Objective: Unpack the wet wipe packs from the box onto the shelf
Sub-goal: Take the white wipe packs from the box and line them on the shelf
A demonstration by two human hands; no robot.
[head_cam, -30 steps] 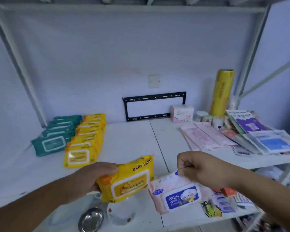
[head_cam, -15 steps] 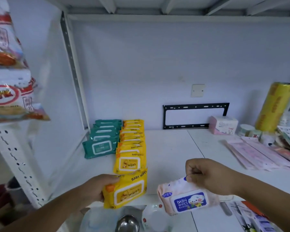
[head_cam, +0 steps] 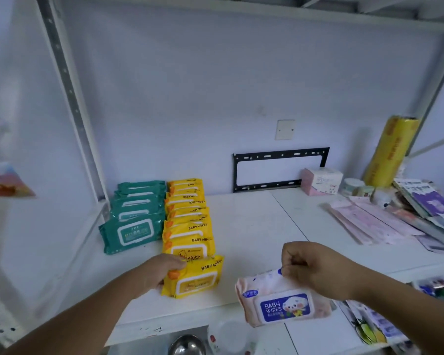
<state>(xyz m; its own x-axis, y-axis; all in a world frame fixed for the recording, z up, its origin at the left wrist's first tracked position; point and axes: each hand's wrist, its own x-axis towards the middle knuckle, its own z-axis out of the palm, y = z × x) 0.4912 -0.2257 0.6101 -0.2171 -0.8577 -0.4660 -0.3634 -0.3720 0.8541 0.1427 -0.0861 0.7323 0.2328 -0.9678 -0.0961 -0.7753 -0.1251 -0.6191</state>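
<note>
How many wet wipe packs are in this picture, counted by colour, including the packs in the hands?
Green packs: 5
Yellow packs: about 9 (the row overlaps), counting the held yellow pack in the left hand
Pink pack: 1, in the right hand
Total: about 15

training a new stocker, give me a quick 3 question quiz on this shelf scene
1. True or false: the left hand holds a yellow pack at the front of the yellow row.
2. Which pack does the right hand hold? A green B pink C yellow
3. Fill in: the green row lies to the ___ of the yellow row.

Key: 1 true; 2 B, the pink pack; 3 left.
</note>
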